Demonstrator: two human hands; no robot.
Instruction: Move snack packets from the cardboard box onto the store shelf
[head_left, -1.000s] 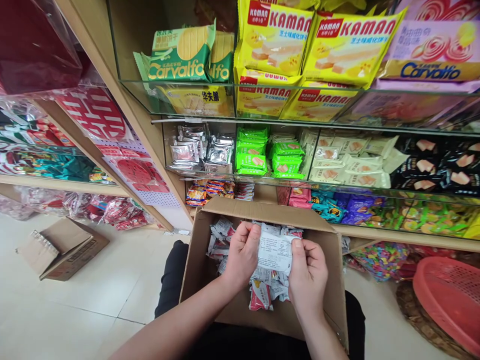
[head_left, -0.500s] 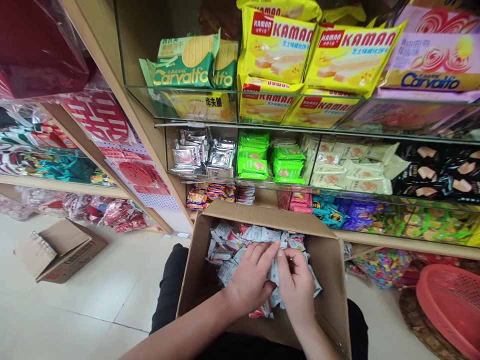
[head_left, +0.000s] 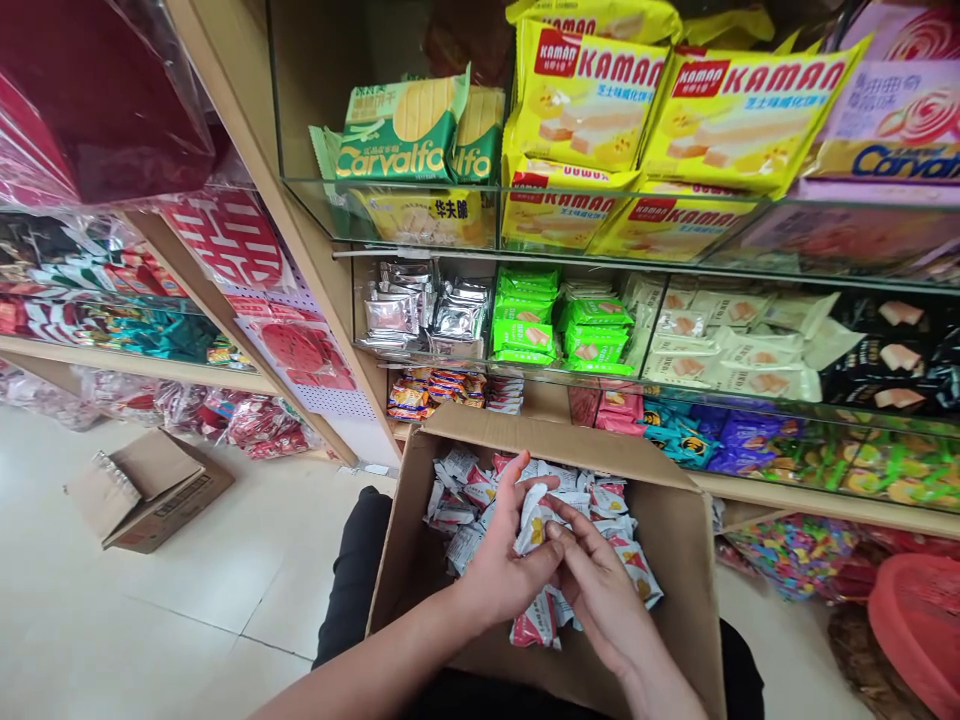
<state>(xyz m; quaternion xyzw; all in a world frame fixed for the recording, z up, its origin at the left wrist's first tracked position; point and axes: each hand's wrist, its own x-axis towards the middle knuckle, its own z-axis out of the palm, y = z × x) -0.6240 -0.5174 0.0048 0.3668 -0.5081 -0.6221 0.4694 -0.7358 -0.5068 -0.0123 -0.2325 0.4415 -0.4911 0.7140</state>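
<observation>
An open cardboard box [head_left: 660, 530] rests on my lap, filled with several small white and red snack packets [head_left: 469, 485]. My left hand [head_left: 499, 560] is curled around a bunch of these packets [head_left: 534, 515], thumb and fingers closed on them. My right hand [head_left: 596, 585] reaches in from the right, its fingertips pinching the same bunch against the left hand. Both hands sit over the middle of the box.
Glass shelves ahead hold yellow Kaman bags [head_left: 585, 100], green Carvalfo packs [head_left: 401, 135], silver packets [head_left: 420, 315], green packets [head_left: 555, 320] and white packets [head_left: 720, 340]. A small cardboard box [head_left: 146, 485] lies on the tiled floor at left. A red basket [head_left: 919, 620] stands at right.
Earlier both hands held one white packet up flat above the box; they have dropped into the box and now gather a bunch of packets. The view shifted slightly left.
</observation>
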